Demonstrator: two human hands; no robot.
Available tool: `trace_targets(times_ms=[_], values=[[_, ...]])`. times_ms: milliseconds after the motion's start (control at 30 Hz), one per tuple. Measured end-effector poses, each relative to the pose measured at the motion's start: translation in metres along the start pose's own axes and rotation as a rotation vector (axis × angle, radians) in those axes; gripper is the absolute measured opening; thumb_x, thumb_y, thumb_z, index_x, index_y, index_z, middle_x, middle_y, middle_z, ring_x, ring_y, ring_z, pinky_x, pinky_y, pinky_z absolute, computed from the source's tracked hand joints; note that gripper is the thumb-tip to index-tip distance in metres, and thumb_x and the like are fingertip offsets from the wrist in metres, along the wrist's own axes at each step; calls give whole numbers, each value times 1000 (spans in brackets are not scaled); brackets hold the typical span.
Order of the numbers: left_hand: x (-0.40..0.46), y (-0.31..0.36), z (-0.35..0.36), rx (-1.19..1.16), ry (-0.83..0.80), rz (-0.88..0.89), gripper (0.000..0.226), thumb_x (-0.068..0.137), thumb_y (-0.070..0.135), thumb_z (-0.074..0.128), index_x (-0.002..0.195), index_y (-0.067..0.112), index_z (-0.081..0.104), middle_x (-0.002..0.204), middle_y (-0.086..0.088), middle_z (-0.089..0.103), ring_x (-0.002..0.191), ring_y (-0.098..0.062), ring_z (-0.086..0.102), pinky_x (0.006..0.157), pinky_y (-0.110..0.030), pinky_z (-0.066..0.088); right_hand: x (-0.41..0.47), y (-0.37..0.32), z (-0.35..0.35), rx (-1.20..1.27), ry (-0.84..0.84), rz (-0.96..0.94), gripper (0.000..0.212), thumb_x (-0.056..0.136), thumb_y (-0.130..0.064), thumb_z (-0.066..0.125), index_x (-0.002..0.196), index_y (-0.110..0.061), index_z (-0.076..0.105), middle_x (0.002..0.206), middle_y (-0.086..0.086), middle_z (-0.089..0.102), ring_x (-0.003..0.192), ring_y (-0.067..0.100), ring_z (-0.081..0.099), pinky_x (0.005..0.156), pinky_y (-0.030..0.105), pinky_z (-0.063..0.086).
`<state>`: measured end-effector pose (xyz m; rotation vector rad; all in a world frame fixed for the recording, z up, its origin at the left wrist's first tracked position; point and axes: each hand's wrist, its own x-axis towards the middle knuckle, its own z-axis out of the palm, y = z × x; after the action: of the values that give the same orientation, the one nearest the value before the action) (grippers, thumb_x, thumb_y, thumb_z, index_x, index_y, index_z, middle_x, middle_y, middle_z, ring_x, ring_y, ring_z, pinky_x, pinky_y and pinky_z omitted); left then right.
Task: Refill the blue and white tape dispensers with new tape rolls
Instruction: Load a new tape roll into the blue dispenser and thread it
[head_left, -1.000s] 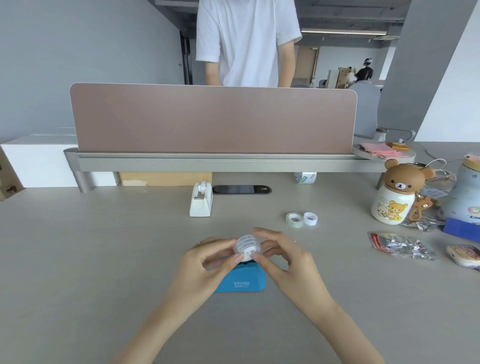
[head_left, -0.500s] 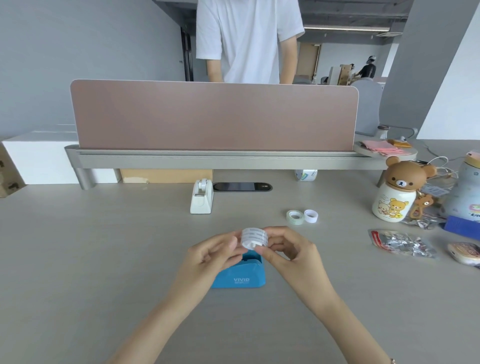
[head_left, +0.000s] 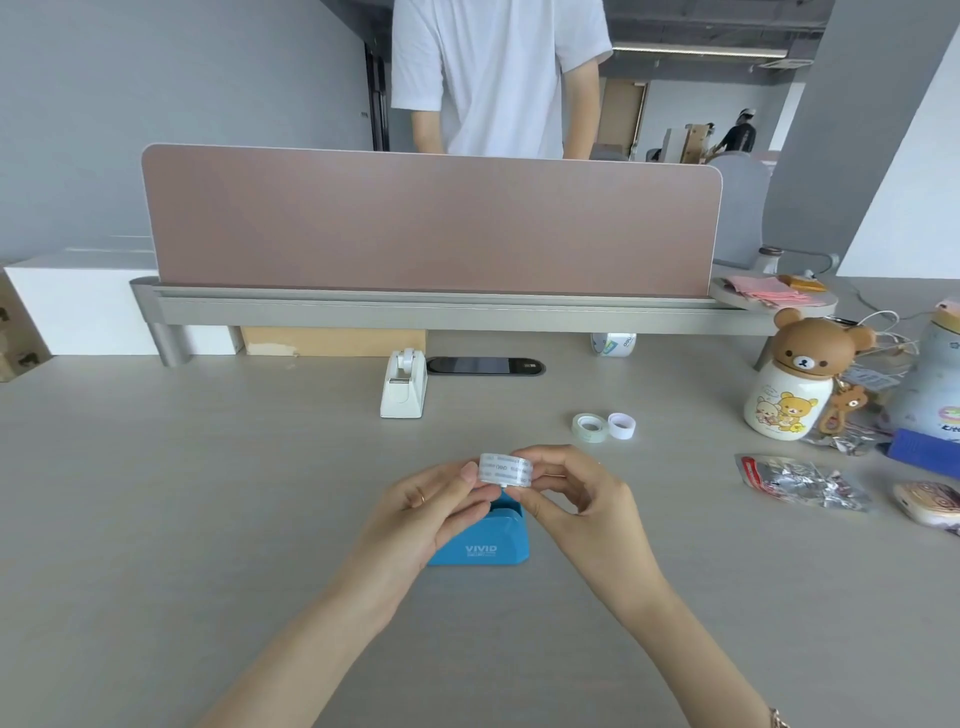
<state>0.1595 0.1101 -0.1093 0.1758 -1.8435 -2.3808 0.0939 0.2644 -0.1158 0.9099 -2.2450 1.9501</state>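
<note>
A clear tape roll (head_left: 506, 470) with printed lettering is held just above the blue tape dispenser (head_left: 485, 540), which stands on the desk near me. My left hand (head_left: 426, 506) pinches the roll's left side with thumb and fingers. My right hand (head_left: 569, 493) pinches its right side. The white tape dispenser (head_left: 402, 387) stands farther back on the desk, untouched. A second clear tape roll (head_left: 589, 427) and a white empty core (head_left: 621, 426) lie side by side to the right of centre.
A pink divider panel (head_left: 431, 223) on a grey rail closes the desk's far side; a person in a white shirt (head_left: 498, 78) stands behind it. A bear-lidded cup (head_left: 792, 387), foil wrapper (head_left: 800, 480), and bottle (head_left: 935, 384) crowd the right side. A black phone (head_left: 483, 366) lies beside the white dispenser.
Both hands turned the tape roll from face-on to edge-on and lifted it slightly above the blue dispenser. The dispenser stayed in place.
</note>
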Motion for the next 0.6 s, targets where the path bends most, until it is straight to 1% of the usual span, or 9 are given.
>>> trace_targets(times_ms=[133,233,333,400,600], values=[[1,3,0,-70,4,-42,28,88,26,57,106,11,72,106,-5,75,103,-12,70,84,-15,54,0,-2,1,71,-9,19,23,79,-2,72,95,-19,69,94,-7,74,92,8,70,85,16,53],[0,4,0,-170,44,-85,22,80,25,63,92,14,78,100,-4,77,94,-9,72,74,-12,56,0,-3,2,118,-14,25,24,78,-1,73,92,-21,69,95,-4,75,93,11,70,86,20,54],[0,4,0,-234,86,-139,19,86,18,61,84,15,79,93,-2,78,84,-5,73,66,-12,56,-1,-4,4,167,-36,23,25,77,1,72,91,-19,69,96,0,75,94,14,70,88,24,55],[1,4,-1,-254,97,-166,23,89,14,59,80,14,80,89,-3,78,79,-5,74,64,-13,57,-1,-4,5,178,-49,19,24,77,1,72,92,-17,69,96,2,75,95,16,70,89,26,55],[2,5,-2,-242,96,-196,21,87,16,62,78,13,80,89,-7,78,78,-8,74,64,-14,57,-1,-3,5,160,-54,21,23,78,1,72,94,-15,69,97,3,74,97,18,70,91,33,55]])
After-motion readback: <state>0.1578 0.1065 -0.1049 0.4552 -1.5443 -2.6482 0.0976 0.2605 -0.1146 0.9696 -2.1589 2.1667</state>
